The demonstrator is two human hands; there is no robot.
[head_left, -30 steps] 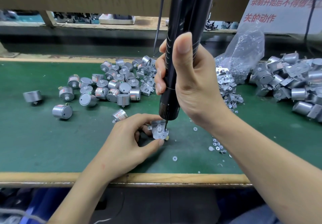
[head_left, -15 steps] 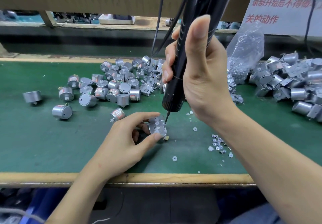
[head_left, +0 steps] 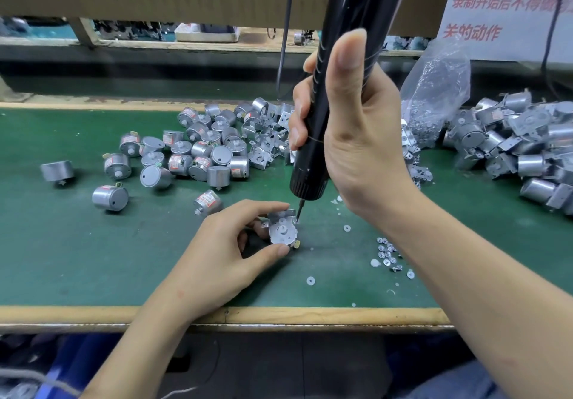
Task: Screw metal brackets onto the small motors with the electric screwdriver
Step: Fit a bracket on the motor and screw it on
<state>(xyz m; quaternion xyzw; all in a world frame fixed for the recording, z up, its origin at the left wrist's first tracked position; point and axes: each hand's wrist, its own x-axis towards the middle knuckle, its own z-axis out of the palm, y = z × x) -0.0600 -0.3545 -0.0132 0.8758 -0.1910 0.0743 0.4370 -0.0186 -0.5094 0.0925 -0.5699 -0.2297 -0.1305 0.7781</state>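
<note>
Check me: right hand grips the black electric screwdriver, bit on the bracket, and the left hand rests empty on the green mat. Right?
The left hand is not empty: the head view shows it pinching the small silver motor with its metal bracket on the green mat. The right hand does grip the black electric screwdriver, bit on the bracket.

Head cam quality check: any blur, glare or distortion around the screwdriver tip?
Head view: light is even, with only a soft shadow under the left hand. The bit tip and the bracketed motor read sharp. The electric screwdriver looms oversized towards the top, stretched by the wide angle. There is mild glare on the plastic bag. Red text on the sign is soft.
</note>
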